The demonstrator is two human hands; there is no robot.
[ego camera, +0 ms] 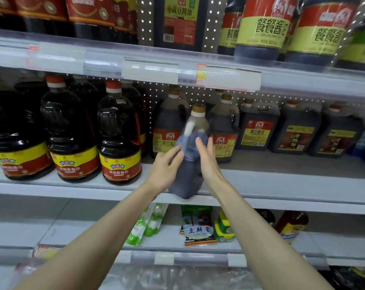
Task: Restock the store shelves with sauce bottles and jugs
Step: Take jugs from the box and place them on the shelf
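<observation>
A dark sauce jug with a gold cap stands tilted at the front edge of the middle shelf, blurred by motion, its base partly over the lip. My left hand touches its left side with fingers spread. My right hand lies flat against its right side with fingers straight. Behind it stand two like jugs with red and yellow labels.
Three round dark bottles with red caps fill the shelf's left part. Squarer jugs stand to the right with bare shelf in front. The upper shelf holds large bottles. Packets lie on the lower shelf.
</observation>
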